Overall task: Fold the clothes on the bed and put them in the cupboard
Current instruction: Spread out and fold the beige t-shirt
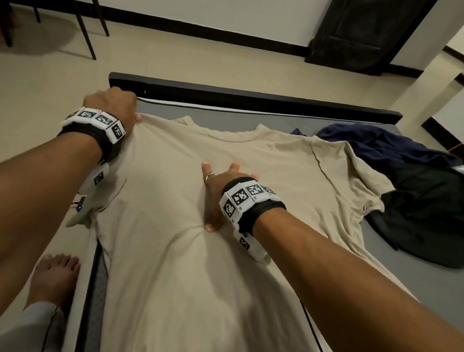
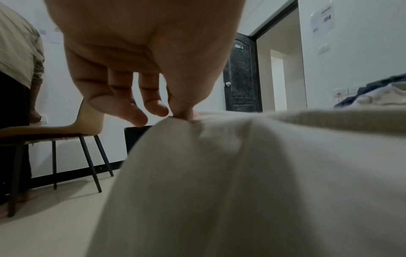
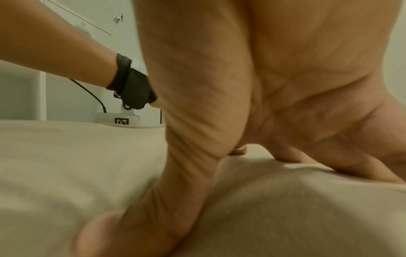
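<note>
Shirt (image 1: 213,262), beige tee, lies spread flat on the grey bed (image 1: 431,290), neck toward the far end, its left side at the bed's edge. Your left hand (image 1: 110,106) pinches its shoulder corner betw. thumb & forefinger, other fingers loosely curled w/ nothing in them. Your right hand (image 1: 222,192) presses flat mid-chest, fingers splayed wide, thumb dimpling the cloth. Dark clothes (image 1: 416,200) sit heaped just beside the tee's right sleeve. Chair (image 2: 72,132) stands on the floor past the bed.

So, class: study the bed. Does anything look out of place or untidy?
Yes. The beige T-shirt overhangs the bed's left edge, pinched at the shoulder by the left hand and pressed by the right hand. Dark clothes lie crumpled, unfolded, at the far right.
</note>
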Motion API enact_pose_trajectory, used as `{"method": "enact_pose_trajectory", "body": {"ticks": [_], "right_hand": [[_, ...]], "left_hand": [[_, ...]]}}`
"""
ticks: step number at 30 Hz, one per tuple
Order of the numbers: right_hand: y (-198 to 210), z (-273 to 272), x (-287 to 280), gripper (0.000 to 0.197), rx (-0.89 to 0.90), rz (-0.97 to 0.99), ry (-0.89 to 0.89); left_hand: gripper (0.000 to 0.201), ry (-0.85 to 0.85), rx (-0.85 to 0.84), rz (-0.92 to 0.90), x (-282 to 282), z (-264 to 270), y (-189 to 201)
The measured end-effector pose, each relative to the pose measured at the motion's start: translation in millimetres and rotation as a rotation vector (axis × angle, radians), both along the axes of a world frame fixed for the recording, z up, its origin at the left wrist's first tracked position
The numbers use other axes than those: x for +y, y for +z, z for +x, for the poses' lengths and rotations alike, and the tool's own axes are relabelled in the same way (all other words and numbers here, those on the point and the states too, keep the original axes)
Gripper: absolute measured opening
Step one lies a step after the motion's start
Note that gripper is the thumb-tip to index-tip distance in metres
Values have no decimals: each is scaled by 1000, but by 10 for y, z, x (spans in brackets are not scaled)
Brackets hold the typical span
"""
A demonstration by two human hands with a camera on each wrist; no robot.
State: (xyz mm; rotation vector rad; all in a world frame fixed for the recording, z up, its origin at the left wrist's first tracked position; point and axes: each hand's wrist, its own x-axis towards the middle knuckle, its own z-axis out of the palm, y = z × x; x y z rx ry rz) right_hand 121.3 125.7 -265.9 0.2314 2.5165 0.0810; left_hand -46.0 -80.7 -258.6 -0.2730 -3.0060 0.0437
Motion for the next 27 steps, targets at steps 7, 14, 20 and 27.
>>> {"method": "enact_pose_trajectory", "body": {"ticks": [7,14,20,27], "right_hand": [[-117,-105,-2,148,-18,4,-7],[283,-122,301,124,42,-42,246],[615,-605,1527,35,452,-188,-88],[136,-787,2288,33,577,-1,-111]], "left_hand": [[35,-18,30,33,-3,161,-161],[21,-336,-46,-133,168,500,-176],[33,-296,-130,-156,239,309,-159],[34,-159,-187,65,307,-166,-26]]}}
